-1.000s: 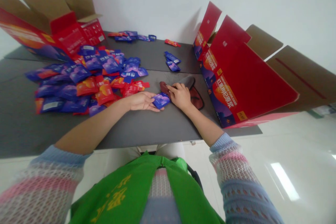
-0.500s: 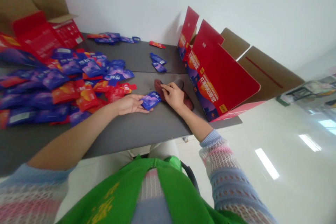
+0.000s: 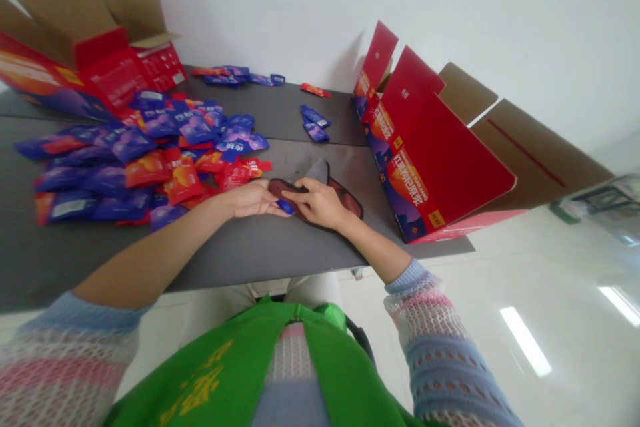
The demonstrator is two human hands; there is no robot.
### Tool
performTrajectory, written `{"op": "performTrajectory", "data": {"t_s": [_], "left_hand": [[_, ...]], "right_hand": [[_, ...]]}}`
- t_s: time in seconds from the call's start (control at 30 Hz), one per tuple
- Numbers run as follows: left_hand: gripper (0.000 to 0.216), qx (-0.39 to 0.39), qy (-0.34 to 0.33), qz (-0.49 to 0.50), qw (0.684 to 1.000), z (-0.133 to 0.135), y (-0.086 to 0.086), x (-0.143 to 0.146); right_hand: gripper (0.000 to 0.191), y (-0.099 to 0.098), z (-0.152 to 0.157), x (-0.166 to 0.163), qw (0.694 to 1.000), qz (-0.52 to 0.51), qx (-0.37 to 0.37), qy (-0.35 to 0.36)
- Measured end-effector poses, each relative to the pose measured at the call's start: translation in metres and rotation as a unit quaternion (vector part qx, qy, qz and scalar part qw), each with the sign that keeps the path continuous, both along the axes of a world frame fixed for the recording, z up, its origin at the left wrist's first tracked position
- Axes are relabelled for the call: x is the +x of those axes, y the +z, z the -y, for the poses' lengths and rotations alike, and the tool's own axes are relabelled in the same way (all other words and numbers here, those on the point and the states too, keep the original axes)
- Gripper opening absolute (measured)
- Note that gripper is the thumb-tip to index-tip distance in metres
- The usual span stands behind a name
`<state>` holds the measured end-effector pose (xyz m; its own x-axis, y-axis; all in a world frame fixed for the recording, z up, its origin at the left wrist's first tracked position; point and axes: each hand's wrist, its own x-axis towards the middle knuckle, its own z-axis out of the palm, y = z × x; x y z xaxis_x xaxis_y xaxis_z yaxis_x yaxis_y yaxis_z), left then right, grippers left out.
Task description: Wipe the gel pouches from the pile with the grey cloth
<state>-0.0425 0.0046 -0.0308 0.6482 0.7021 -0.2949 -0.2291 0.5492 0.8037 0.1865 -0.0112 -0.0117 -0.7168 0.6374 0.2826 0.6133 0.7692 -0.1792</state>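
My left hand [image 3: 256, 199] and my right hand [image 3: 319, 203] meet at the mouth of a dark red fabric pouch [image 3: 346, 197] lying on the grey table [image 3: 240, 250]. Only a small corner of a blue packet [image 3: 286, 207] shows between the two hands at the pouch's opening. The left fingers push against that packet. My right fingers pinch the near edge of the pouch. A big heap of blue and red packets [image 3: 145, 157] lies just left of my left hand.
An open red carton [image 3: 425, 160] stands to the right of the pouch. Another open red carton [image 3: 90, 60] sits at the back left. A few blue packets [image 3: 315, 123] and a row of packets [image 3: 235, 75] lie near the wall.
The blue packet, fully visible between my hands before, is now mostly hidden at the pouch's mouth. My right hand has taken hold of the pouch's edge.
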Motion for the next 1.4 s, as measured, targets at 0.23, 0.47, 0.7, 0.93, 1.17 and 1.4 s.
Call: {"op": "performTrajectory", "data": {"t_s": [0.23, 0.47, 0.7, 0.93, 1.17, 1.4], "left_hand": [[0.039, 0.01, -0.015, -0.01, 1.0, -0.006, -0.006, -0.003], [0.045, 0.024, -0.036, -0.028, 0.999, -0.005, -0.007, -0.004], [0.04, 0.074, 0.062, -0.082, 0.992, 0.01, -0.003, 0.008], [0.034, 0.039, 0.046, -0.059, 0.996, 0.004, -0.005, 0.008], [0.034, 0.011, 0.006, -0.014, 1.0, -0.004, -0.009, 0.003], [0.024, -0.015, 0.045, -0.03, 0.998, 0.0, -0.004, 0.007]], "right_hand": [[0.038, 0.027, -0.001, 0.013, 0.989, 0.038, -0.108, 0.096], [0.038, 0.03, -0.024, 0.042, 0.966, 0.086, -0.161, -0.185], [0.034, 0.029, -0.01, 0.041, 0.949, -0.028, -0.007, -0.315], [0.036, 0.017, -0.009, 0.031, 0.944, -0.216, 0.098, -0.231], [0.04, 0.013, -0.01, 0.038, 0.953, -0.223, 0.094, -0.18], [0.056, -0.007, -0.007, 0.002, 0.997, -0.037, 0.032, 0.053]]}}
